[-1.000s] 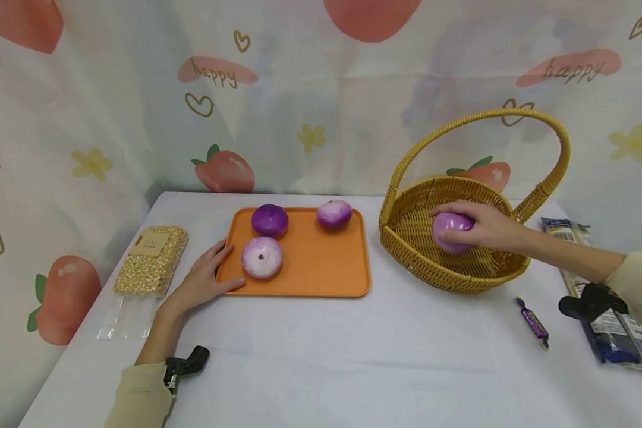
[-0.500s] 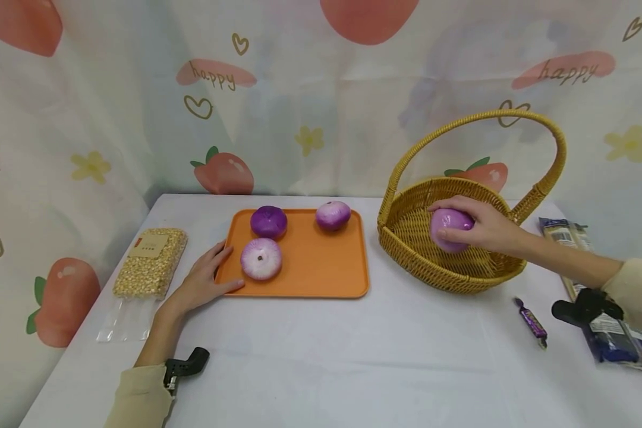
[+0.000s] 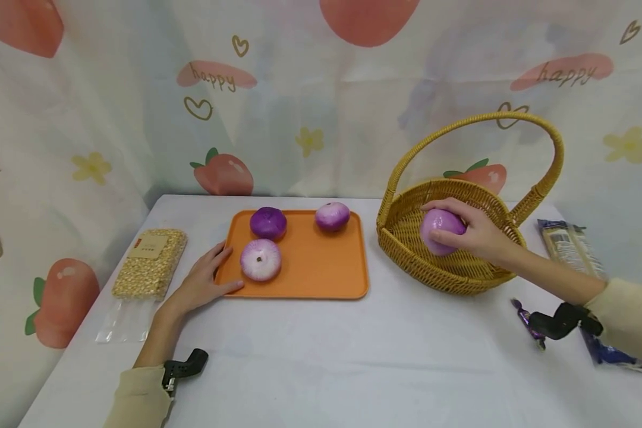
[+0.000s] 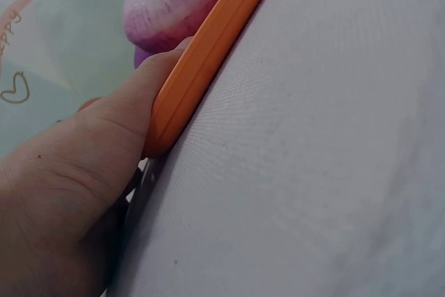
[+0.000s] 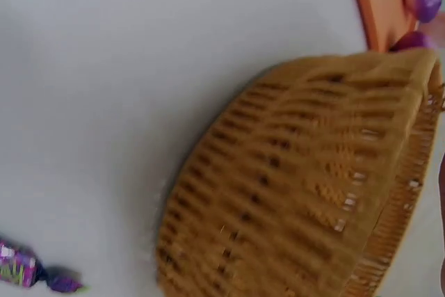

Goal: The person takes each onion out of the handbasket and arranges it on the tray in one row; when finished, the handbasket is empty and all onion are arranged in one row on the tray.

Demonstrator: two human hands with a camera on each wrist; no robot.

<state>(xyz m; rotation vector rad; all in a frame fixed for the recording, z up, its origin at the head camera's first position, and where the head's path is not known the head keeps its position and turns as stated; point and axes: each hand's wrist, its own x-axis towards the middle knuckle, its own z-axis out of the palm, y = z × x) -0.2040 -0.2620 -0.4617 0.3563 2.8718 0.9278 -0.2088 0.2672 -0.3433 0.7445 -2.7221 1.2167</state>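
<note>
In the head view my right hand (image 3: 473,232) grips a light purple onion (image 3: 441,230) from above, fingers and thumb around it, over the inside of the yellow wicker basket (image 3: 455,282). The right wrist view is mostly the basket's woven side (image 5: 278,186); the held onion is out of sight there. My left hand (image 3: 202,278) rests at the left end of the orange tray (image 3: 321,270), fingers spread along its rim, thumb at the near corner. On the tray sit a dark purple onion (image 3: 268,223), a pale onion (image 3: 260,260) and a purple-white onion (image 3: 332,216).
A bag of yellow kernels (image 3: 151,261) lies left of the tray. Right of the basket are a purple-wrapped candy (image 3: 525,321) and a long printed packet (image 3: 572,244), partly behind the right forearm. The basket's tall handle (image 3: 476,122) arches above it. A patterned curtain hangs behind the table.
My right hand has shifted slightly left with the onion, still over the basket, and its forearm has come lower, now overlapping the candy. The left hand stays at the tray.
</note>
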